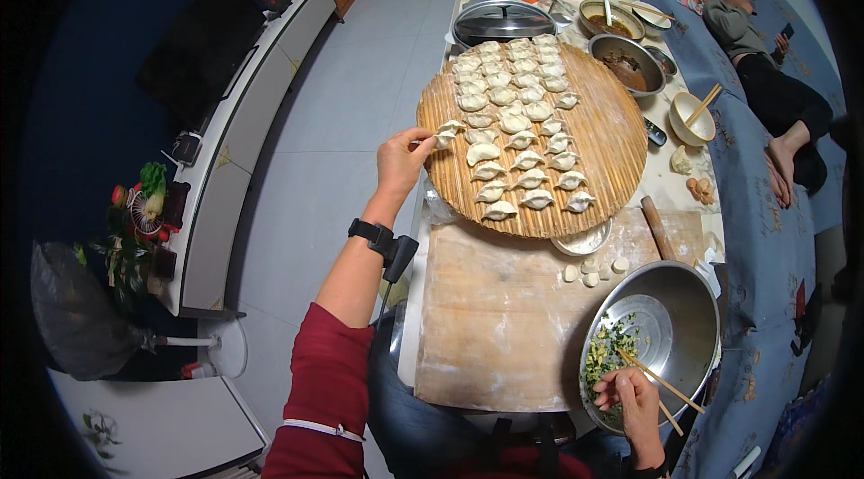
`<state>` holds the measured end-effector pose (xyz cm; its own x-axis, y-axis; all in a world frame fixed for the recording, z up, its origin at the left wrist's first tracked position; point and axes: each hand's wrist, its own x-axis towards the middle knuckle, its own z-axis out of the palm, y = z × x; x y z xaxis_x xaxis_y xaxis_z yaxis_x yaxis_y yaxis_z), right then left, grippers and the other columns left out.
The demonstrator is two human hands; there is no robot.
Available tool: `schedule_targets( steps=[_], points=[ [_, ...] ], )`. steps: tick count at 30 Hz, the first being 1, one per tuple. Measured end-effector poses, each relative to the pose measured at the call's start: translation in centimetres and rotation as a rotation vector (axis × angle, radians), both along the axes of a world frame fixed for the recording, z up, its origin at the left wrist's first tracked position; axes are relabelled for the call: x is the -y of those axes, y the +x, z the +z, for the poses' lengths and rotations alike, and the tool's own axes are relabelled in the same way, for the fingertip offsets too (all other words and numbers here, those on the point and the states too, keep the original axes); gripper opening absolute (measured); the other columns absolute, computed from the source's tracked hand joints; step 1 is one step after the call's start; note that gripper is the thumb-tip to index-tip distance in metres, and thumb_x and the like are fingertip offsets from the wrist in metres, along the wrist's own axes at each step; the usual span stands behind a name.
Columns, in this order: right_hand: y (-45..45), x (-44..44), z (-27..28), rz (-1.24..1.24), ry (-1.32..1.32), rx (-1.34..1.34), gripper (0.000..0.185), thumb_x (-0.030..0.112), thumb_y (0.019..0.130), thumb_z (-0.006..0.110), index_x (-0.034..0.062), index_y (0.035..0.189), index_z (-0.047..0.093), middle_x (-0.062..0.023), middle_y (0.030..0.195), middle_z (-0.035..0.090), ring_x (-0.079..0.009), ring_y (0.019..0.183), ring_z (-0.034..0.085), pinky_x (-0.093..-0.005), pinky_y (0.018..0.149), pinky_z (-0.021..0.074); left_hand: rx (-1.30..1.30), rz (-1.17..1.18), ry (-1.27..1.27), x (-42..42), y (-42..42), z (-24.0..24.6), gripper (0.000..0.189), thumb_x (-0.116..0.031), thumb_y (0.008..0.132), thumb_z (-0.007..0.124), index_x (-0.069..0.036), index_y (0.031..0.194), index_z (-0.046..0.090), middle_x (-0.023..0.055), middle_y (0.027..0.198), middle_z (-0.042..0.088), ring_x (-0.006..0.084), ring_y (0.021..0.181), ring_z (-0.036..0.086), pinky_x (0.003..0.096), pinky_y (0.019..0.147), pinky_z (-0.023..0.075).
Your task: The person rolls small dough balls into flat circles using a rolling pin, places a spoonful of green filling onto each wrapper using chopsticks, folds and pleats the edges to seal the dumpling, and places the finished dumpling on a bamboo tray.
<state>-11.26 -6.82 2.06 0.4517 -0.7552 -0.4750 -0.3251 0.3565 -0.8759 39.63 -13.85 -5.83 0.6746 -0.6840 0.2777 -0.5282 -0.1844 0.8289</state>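
Observation:
My left hand [405, 158] is at the left rim of a round slatted tray [607, 134], its thumb and fingers on a pleated dumpling [443, 139]. Another dumpling lies just behind that one. Rows of dumplings [537, 199] cover much of the tray. My right hand [628, 394] is over the near left rim of a large steel bowl [682, 297], fingers curled; whether it touches the chopsticks [665, 382] is unclear. Chopped green and yellow filling [607, 340] lies in the bowl. Several small dough pieces [590, 272] sit on the floured wooden board [499, 330].
A rolling pin [657, 228] lies beyond the steel bowl. A flour bowl [584, 240] is partly under the tray. Behind stand a lidded pan [503, 23], a bowl of brown sauce [626, 67] and a bowl with chopsticks [692, 120]. A person [763, 67] lies on the sofa at right.

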Motion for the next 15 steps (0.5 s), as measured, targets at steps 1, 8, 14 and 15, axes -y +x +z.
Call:
schedule_targets(
  steps=[1,8,14,15],
  points=[
    [0.0,0.1,-0.2,-0.002,-0.001,-0.007,0.03,0.024,0.103,0.046,-0.0025,0.099,0.059,-0.0127,0.087,0.068,-0.0145,0.067,0.063,-0.025,0.06,0.052,0.025,-0.018,0.006,0.3,0.0,-0.3,0.014,-0.015,0.083,0.072,-0.004,0.093,0.074,0.0069,0.081,0.072,0.0138,0.068,0.067,0.0276,0.062,0.053],
    [-0.1,0.2,-0.7,-0.036,0.008,-0.035,0.028,0.022,0.104,0.045,-0.0027,0.1,0.058,-0.0123,0.088,0.067,-0.014,0.067,0.063,-0.0251,0.061,0.0522,0.115,-0.047,0.112,1.4,-0.8,-1.3,0.015,-0.017,0.08,0.071,-0.006,0.09,0.074,0.0121,0.087,0.071,0.0253,0.075,0.069,0.0328,0.069,0.0535],
    [-1.0,0.4,0.6,-0.122,-0.08,-0.003,0.026,0.02,0.103,0.046,-0.0024,0.1,0.059,-0.0107,0.088,0.066,-0.0117,0.067,0.061,-0.024,0.06,0.0497,0.149,0.015,0.149,0.5,-1.1,0.2,0.027,-0.023,0.082,0.071,-0.01,0.106,0.071,0.0131,0.091,0.072,0.0284,0.076,0.069,0.0352,0.069,0.0539],
    [-1.8,0.4,1.0,-0.171,-0.086,-0.017,0.026,0.02,0.103,0.046,-0.0022,0.101,0.059,-0.0103,0.088,0.066,-0.0109,0.068,0.061,-0.0236,0.061,0.049,0.287,0.135,0.185,-0.2,-1.5,0.6,0.026,-0.016,0.085,0.07,-0.006,0.11,0.068,0.0106,0.083,0.072,0.0163,0.072,0.068,0.0289,0.066,0.0528]
  ],
)
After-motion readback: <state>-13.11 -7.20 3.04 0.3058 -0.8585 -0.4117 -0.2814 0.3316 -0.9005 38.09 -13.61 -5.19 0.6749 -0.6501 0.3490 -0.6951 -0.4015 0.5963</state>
